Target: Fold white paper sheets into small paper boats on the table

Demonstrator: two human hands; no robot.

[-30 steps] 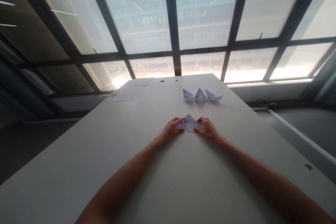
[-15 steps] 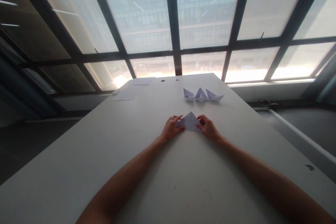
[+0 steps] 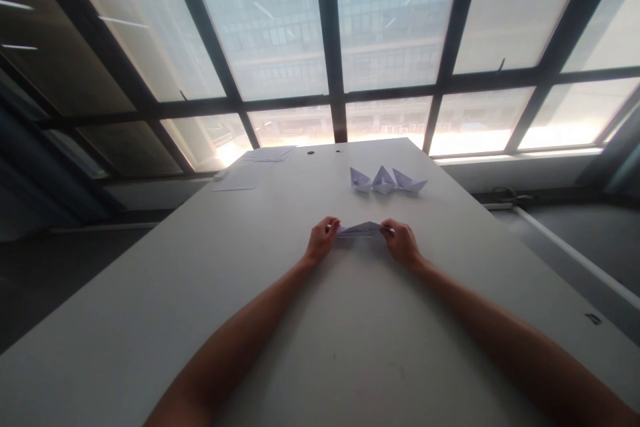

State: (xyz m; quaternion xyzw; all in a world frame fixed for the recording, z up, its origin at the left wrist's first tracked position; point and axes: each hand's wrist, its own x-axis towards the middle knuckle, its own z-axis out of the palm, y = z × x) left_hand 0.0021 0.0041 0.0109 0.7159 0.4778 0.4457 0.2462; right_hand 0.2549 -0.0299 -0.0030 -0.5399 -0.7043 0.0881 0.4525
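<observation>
Head view shows our left hand (image 3: 321,241) and right hand (image 3: 401,242), each grip pinching one end of a part-folded white paper piece (image 3: 364,229) over the smooth white bench (image 3: 320,333), while three white paper boats (image 3: 383,182) look done and flat white paper sheets (image 3: 237,179) look unfolded.

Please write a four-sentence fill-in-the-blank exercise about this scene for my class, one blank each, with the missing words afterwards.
1. The left hand and right hand hold a folded piece of ____.
2. Beyond the hands, ____ folded boat shapes stand side by side.
3. Of the left and right table edges, the flat sheets lie nearer the ____ one.
4. The tabletop is coloured ____.

Missing words: paper; three; left; white.
</observation>
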